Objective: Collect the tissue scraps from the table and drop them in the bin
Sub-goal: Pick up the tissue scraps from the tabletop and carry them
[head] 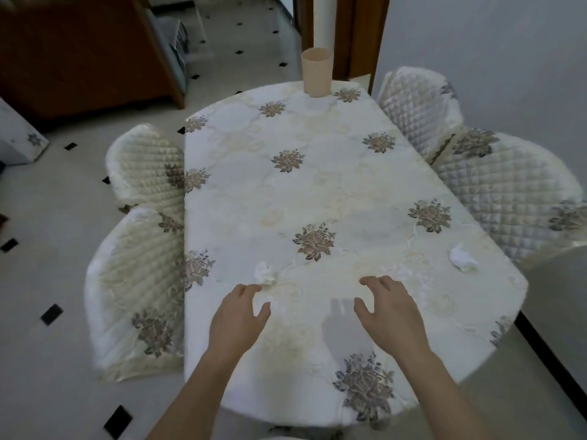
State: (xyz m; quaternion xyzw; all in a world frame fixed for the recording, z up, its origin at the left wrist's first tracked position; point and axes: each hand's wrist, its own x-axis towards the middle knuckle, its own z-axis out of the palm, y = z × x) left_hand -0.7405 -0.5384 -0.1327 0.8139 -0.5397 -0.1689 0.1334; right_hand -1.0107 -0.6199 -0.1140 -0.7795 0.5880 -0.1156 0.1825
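A white tissue scrap (pixel 264 273) lies on the flowered tablecloth (pixel 317 192), just beyond the fingertips of my left hand (pixel 239 315), which hovers open and empty. A second scrap (pixel 409 270) lies pale against the cloth, just beyond my right hand (pixel 386 312), also open with fingers spread. A third crumpled scrap (pixel 462 257) sits near the table's right edge. A beige bin (pixel 317 72), shaped like a tall cup, stands at the table's far end.
Quilted cream chairs are tucked in on both sides: two on the left (pixel 146 166) (pixel 136 290), two on the right (pixel 416 106) (pixel 514 192). A wooden cabinet (pixel 79 52) stands at the back left on the tiled floor.
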